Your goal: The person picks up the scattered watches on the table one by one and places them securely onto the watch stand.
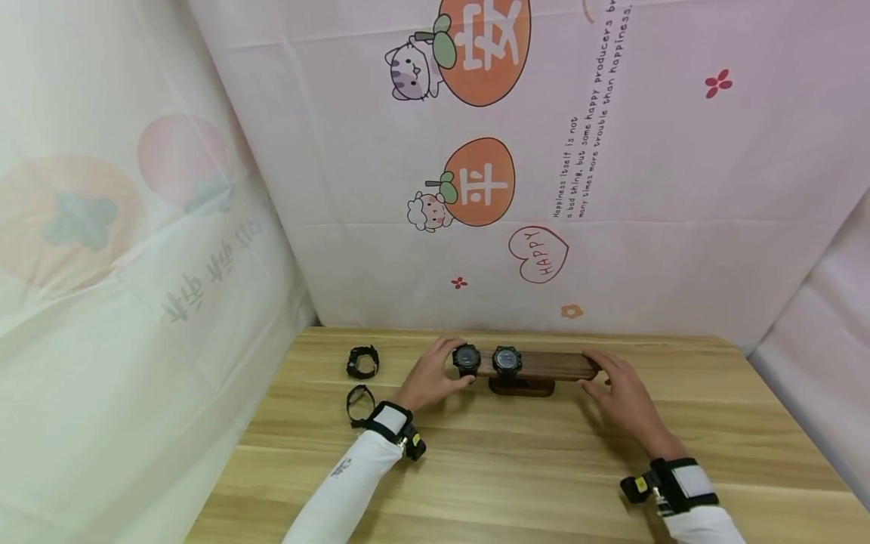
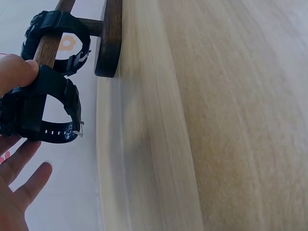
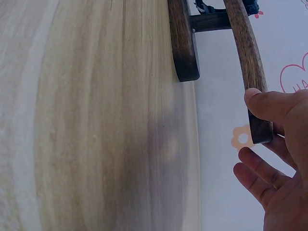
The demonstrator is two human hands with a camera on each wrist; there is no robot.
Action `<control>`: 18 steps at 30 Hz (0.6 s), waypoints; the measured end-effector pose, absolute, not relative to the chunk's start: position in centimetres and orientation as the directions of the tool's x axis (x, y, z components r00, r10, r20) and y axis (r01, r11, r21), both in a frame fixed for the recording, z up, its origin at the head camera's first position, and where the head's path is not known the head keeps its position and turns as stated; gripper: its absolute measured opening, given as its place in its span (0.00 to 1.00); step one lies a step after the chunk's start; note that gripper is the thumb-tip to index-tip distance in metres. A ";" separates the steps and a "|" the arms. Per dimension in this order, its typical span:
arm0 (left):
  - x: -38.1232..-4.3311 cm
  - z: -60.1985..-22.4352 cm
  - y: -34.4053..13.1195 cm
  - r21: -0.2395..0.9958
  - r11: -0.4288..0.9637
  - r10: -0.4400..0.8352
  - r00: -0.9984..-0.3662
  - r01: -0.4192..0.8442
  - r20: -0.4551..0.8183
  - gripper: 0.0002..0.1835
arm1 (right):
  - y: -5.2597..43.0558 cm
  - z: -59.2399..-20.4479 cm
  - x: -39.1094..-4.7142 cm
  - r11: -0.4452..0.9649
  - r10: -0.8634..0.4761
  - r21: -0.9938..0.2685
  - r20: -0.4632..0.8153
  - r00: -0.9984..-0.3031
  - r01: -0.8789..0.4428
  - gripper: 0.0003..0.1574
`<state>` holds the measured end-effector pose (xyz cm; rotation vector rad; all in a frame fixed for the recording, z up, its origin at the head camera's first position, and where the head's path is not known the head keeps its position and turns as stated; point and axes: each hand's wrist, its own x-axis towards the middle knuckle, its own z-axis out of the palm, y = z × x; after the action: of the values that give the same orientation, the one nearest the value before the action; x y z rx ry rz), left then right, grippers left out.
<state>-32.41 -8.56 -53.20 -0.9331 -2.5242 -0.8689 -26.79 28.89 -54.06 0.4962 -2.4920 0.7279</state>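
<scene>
While a stand point(image 1: 557, 366) sits by the far edge of the desk point(image 1: 516, 468), it bears two watches point(image 1: 506, 360)

Left hand point(image 1: 435, 378) grips the left watch point(image 1: 467, 357); right hand point(image 1: 621, 397) pinches the stand's right end. The right watch point(image 1: 506, 361) sits just beside; two loose watches point(image 1: 351, 364) lie towards the far left corner

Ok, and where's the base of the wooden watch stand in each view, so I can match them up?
Head: base right of and below the picture's centre, under the bar.
Left wrist: base at the top, left of centre, cut off by the top edge.
Right wrist: base at the top, right of centre, also cut off.
Shared landmark: the wooden bar.
</scene>
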 end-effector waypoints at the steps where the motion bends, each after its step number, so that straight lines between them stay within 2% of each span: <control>1: -32.4 -53.2 -8.5 0.430 0.604 0.479 -0.737 0.671 0.477 0.38 | 28.9 -54.1 -26.8 0.791 -0.201 -0.397 0.550 -0.811 -0.465 0.38; 18: -32.5 -53.4 -7.4 0.401 0.627 0.487 -0.738 0.668 0.468 0.40 | 28.9 -54.1 -26.9 0.789 -0.190 -0.416 0.534 -0.824 -0.451 0.38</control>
<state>-32.52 -7.35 -53.42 -0.9289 -2.5375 -0.8120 -26.86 28.89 -54.10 0.4792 -2.5052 0.7478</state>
